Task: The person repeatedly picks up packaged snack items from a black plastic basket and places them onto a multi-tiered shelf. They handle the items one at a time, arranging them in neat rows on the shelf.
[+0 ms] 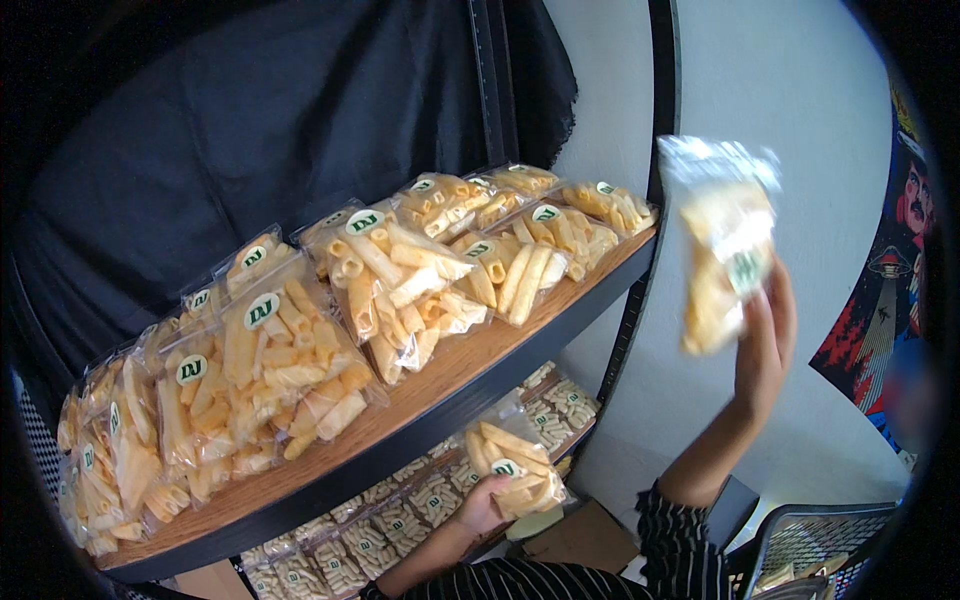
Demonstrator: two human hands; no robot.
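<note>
My right hand (765,335) is raised at the right, its fingers closed on a clear bag of pale yellow snacks (715,235). That bag hangs upright in front of the wall, slightly blurred, with a round label near my fingers. Lower down, my left hand (482,508) grips another clear bag of tube-shaped snacks (510,460), below the upper shelf's front edge. Similar labelled bags (405,280) stand and lean in rows along the wooden upper shelf (420,395), nearest to both hands.
Below, a lower shelf carries many smaller snack bags (400,530). A brown cardboard box (582,538) sits under my arms, and a dark plastic crate (825,520) holding bags stands at lower right. Black shelf posts (640,300) rise beside a pale wall with a colourful poster (880,300).
</note>
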